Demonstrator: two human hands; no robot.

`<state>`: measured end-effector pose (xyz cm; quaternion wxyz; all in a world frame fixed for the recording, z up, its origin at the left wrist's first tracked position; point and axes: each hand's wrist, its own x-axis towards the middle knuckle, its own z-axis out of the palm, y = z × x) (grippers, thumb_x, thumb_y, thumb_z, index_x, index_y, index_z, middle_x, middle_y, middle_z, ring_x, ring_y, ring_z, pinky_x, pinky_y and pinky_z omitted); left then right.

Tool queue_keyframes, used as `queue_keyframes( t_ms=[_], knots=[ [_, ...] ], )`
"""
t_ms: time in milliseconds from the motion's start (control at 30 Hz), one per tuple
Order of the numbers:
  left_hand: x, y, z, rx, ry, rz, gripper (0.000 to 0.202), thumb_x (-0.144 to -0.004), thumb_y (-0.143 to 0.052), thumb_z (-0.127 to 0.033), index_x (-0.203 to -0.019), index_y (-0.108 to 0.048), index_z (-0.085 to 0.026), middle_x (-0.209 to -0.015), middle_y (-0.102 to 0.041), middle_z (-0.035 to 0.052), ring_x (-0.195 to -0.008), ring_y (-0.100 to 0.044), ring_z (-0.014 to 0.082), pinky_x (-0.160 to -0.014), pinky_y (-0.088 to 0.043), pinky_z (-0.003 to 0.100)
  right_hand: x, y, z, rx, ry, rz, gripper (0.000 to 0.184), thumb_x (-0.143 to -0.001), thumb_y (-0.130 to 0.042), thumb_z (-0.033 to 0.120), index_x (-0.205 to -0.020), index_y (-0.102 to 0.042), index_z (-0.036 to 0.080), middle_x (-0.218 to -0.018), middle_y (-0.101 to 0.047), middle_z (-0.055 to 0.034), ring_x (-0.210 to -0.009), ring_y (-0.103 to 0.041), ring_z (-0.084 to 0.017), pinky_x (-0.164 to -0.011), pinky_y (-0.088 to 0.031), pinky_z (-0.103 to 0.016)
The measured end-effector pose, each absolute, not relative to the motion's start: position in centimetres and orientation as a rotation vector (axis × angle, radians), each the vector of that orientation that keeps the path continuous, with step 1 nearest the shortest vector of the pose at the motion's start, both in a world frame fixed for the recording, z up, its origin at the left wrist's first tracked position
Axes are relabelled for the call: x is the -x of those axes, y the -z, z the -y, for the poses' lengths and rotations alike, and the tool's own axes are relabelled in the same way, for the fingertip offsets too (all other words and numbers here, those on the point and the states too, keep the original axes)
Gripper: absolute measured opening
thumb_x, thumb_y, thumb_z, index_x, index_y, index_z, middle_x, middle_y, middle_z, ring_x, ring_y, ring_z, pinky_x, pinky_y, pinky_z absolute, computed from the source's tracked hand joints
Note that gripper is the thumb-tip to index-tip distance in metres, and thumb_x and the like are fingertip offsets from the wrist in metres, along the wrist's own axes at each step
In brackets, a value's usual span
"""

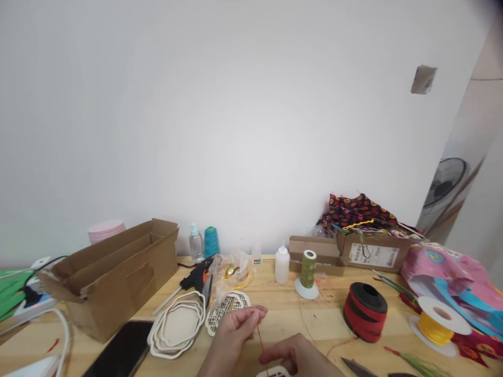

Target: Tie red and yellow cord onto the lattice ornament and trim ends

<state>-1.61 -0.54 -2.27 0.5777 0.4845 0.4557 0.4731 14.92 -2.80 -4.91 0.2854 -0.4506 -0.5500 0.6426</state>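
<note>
My left hand (240, 331) pinches a thin red cord (260, 337) between thumb and finger, near the middle of the table's front part. The cord runs down taut to my right hand (293, 357), whose curled fingers close on it lower down. Just beneath, at the bottom edge of the view, part of a pale cut-out wooden piece (274, 372) shows; the rest is out of view. Behind my left hand lie lattice-patterned wooden pieces (223, 311), and to their left a stack of pale wooden frames (176, 324).
A cardboard box (118, 283), black phone (120, 351) and glue gun (194, 277) stand left. White squeeze bottle (282, 265), green thread spool (308, 272), red cord spool (365, 312), yellow spool (436, 324) and scissors (357, 368) are right. A wall (251, 131) rises behind.
</note>
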Motion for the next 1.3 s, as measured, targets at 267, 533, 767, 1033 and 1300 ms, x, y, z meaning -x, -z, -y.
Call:
queue_keyframes(
  t_ms=[267, 533, 767, 1033, 1300],
  knots=[
    [1.5, 1.8, 0.7, -1.079, -1.144, -1.106, 0.026, -0.058, -0.07, -0.038, -0.068, -0.072, -0.014, -0.089, -0.068, 0.0061, -0.071, -0.054, 0.015, -0.061, -0.036, 0.023, -14.8, 3.8, 3.6, 1.228, -1.677, 1.423, 0.048, -0.045, -0.077, 0.024, -0.09, -0.063, 0.013, -0.071, -0.068, 0.0007, -0.077, -0.062, -0.019, -0.064, -0.043, -0.025],
    [1.3, 1.5, 0.7, -0.878, -1.185, -1.106, 0.029, -0.049, -0.076, -0.036, -0.066, -0.071, -0.013, -0.076, -0.066, 0.0062, -0.06, -0.057, 0.0107, -0.05, -0.041, 0.018, -14.6, 4.8, 3.5, 1.097, -1.837, 1.312, 0.062, -0.043, -0.078, 0.022, -0.099, -0.055, 0.01, -0.073, -0.07, -0.0015, -0.076, -0.063, -0.019, -0.063, -0.043, -0.025],
    [1.2, 1.7, 0.7, -0.766, -1.208, -1.086, 0.03, -0.047, -0.079, -0.03, -0.068, -0.07, -0.011, -0.062, -0.063, 0.0024, -0.056, -0.057, 0.0091, -0.045, -0.044, 0.014, -14.6, 4.2, 3.6, 1.056, -1.857, 1.318, 0.058, -0.047, -0.075, 0.017, -0.102, -0.057, 0.01, -0.082, -0.071, -0.0039, -0.083, -0.063, -0.02, -0.066, -0.044, -0.025],
    [1.3, 1.7, 0.8, -0.743, -1.22, -1.044, 0.024, -0.055, -0.076, -0.028, -0.072, -0.07, -0.012, -0.073, -0.068, 0.005, -0.071, -0.061, 0.0118, -0.057, -0.049, 0.015, -14.8, 4.0, 3.8, 0.917, -1.911, 1.356, 0.048, -0.059, -0.071, 0.023, -0.105, -0.059, 0.016, -0.085, -0.07, -0.0028, -0.082, -0.062, -0.018, -0.065, -0.042, -0.022],
    [1.5, 2.3, 0.5, -0.724, -1.226, -1.051, 0.028, -0.049, -0.078, -0.031, -0.07, -0.071, -0.014, -0.076, -0.07, 0.0063, -0.076, -0.061, 0.0137, -0.065, -0.049, 0.018, -15.3, 4.7, 3.8, 0.914, -1.909, 1.469, 0.055, -0.061, -0.071, 0.025, -0.112, -0.053, 0.016, -0.095, -0.067, -0.0038, -0.094, -0.058, -0.022, -0.075, -0.043, -0.028]
  ],
)
